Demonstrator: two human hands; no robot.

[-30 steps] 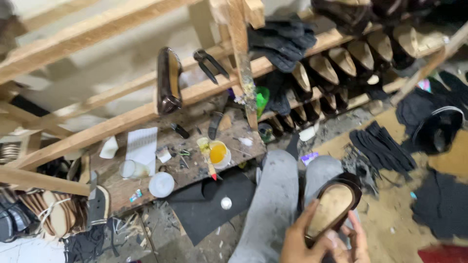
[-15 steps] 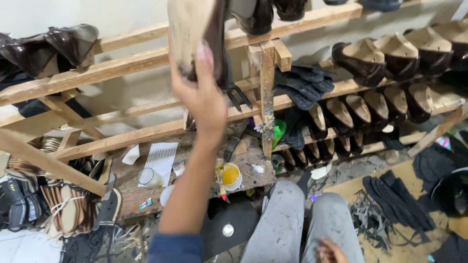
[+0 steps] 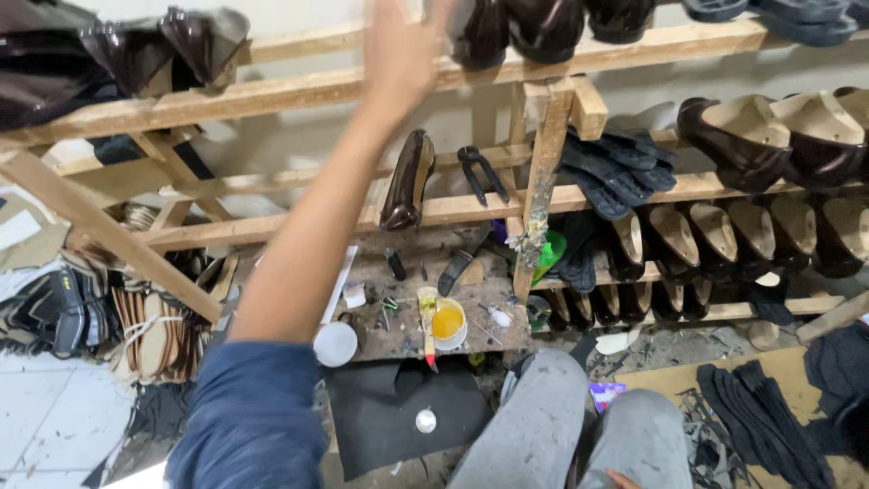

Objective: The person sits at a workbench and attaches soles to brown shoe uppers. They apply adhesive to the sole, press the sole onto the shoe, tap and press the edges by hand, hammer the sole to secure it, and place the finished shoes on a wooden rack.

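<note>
wooden rack (image 3: 299, 91) takes the shoe: the left hand (image 3: 403, 45) is up at the top rail, fingers spread and blurred, touching a dark shoe (image 3: 480, 32) that sits among others there. placing looks almost done; letting go is left. only a fingertip of the right hand (image 3: 623, 478) shows by the knees, so i cannot tell its state. a glue pot (image 3: 448, 321) waits on the table (image 3: 489, 335).

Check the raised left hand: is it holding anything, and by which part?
Cannot be told. The left hand is blurred at the top rail beside a dark shoe; no grip shows. The right hand barely shows.
</note>
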